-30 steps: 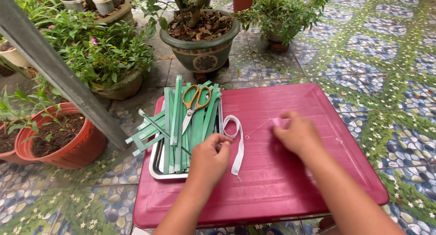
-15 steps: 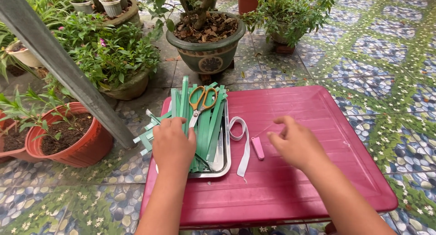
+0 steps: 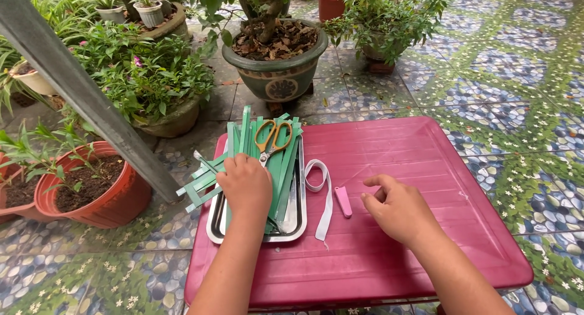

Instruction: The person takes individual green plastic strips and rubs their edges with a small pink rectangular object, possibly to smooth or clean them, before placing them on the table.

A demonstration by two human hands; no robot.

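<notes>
Since half a second ago: left hand [image 3: 245, 182] has eased back slightly along the green strips [image 3: 281, 163] in the metal tray [image 3: 297, 225]; right hand [image 3: 398, 207] little changed, the pink clip [image 3: 343, 201] lying free just left of it.

Left hand: palm down on the strips, fingers curled; whether it grips any, cannot tell. Scissors [image 3: 272, 138] rest on the strips beyond the knuckles.

Right hand: loosely open, holding nothing, forefinger stretched toward the clip, not touching.

White tape [image 3: 324, 198] loops between tray and clip. All on the red table [image 3: 426, 169].
</notes>
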